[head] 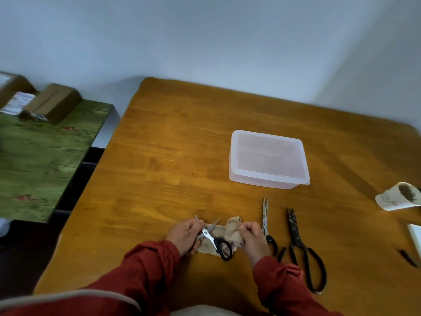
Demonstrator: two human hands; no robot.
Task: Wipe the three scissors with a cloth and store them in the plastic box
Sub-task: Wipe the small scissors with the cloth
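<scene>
While left hand (184, 236) grips one of three scissors (211, 237), right hand (250, 238) pinches one cloth (232, 225).

Open small scissors (210, 236) on cloth (231, 224); box (262, 181) lidded.

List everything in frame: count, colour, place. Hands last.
small scissors: 1, silver blades open, black handles, over the cloth
cloth: 1, beige, stained, near table edge
kitchen scissors: 1, silver blades, black handles, right of the cloth
large shears: 1, dark, rightmost of the three
plastic box: 1, translucent, lid on, mid-table
cup: 1, white, on its side, right edge
table: 1, brown wood
cardboard boxes: 2, brown, on green surface at left
left hand: red sleeve, grips small scissors
right hand: red sleeve, pinches cloth
</scene>
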